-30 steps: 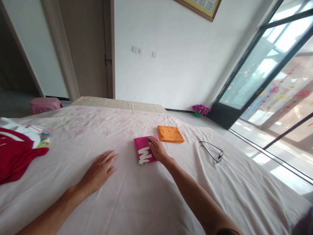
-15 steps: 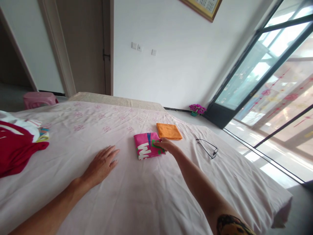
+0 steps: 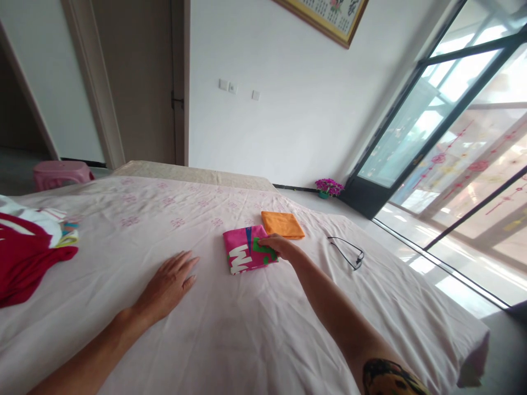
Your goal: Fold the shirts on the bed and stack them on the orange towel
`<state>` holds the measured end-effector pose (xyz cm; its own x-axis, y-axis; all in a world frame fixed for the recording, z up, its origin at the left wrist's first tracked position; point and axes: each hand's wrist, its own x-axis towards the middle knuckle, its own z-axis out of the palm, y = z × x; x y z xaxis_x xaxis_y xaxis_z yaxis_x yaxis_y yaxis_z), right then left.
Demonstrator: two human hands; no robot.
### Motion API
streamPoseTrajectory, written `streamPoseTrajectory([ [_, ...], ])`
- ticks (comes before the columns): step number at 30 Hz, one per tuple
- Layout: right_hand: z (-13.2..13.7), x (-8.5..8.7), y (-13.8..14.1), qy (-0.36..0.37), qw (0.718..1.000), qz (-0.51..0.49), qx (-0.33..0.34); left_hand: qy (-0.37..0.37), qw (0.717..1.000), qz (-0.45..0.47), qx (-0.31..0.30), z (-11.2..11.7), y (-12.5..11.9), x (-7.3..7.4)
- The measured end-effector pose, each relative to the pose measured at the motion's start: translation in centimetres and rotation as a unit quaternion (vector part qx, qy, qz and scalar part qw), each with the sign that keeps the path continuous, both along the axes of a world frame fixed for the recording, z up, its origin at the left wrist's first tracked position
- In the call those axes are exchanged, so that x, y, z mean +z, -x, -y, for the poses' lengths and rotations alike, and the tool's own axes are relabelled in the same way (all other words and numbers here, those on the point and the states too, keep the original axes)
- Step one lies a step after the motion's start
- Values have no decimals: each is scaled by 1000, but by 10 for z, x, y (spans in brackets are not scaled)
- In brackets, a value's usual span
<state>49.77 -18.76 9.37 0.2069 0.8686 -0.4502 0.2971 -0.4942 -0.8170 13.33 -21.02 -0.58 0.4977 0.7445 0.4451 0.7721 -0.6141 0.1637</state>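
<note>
A pink garment with white lettering and green and blue patches lies folded into a flat packet on the bed. At its right edge my right hand pinches it, thumb on top and the other fingers mostly hidden. Just behind the packet is an orange folded cloth, close to my right hand. My left hand rests palm down on the pale pink sheet, fingers stretched out and holding nothing, to the left of the pink garment.
A pair of glasses lies on the sheet at right. Loose red and white clothes lie heaped at far left. Beyond the bed are a pink stool, a pot of purple flowers and a glass door.
The view has tilted up slightly, so things sit a little lower in the picture. Both hands stay in nearly the same places, the right still at the pink garment's edge.
</note>
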Motion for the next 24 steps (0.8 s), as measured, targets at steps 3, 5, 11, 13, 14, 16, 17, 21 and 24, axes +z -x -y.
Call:
streamPoseTrajectory([
  [3, 0, 0, 0, 6, 998, -56, -7, -9, 1000, -9, 2, -1, 0, -1],
  [5, 0, 0, 0, 16, 997, -81, -9, -13, 1000, -10, 1, -1, 1, -2],
  [11, 0, -3, 4, 22, 990, -140, -1, -22, 1000, 11, -3, -4, 1, -9],
  [13, 1, -4, 5, 6, 989, -148, 2, -26, 1000, 15, -2, -5, 2, -12],
  [14, 2, -4, 5, -5, 989, -151, 5, -28, 1000, 14, -2, -6, 2, -13],
  [16, 4, -5, 4, -18, 987, -158, 15, -35, 999, 7, -1, -7, 3, -15],
  [17, 4, -6, 4, -20, 986, -165, 18, -38, 999, 2, 0, -8, 3, -15],
  [21, 6, -9, 3, -13, 977, -211, 15, -47, 999, -3, -2, -9, 4, -17],
  [24, 1, -3, -2, -39, 979, -200, 24, -48, 999, 2, -4, -9, 4, -18],
])
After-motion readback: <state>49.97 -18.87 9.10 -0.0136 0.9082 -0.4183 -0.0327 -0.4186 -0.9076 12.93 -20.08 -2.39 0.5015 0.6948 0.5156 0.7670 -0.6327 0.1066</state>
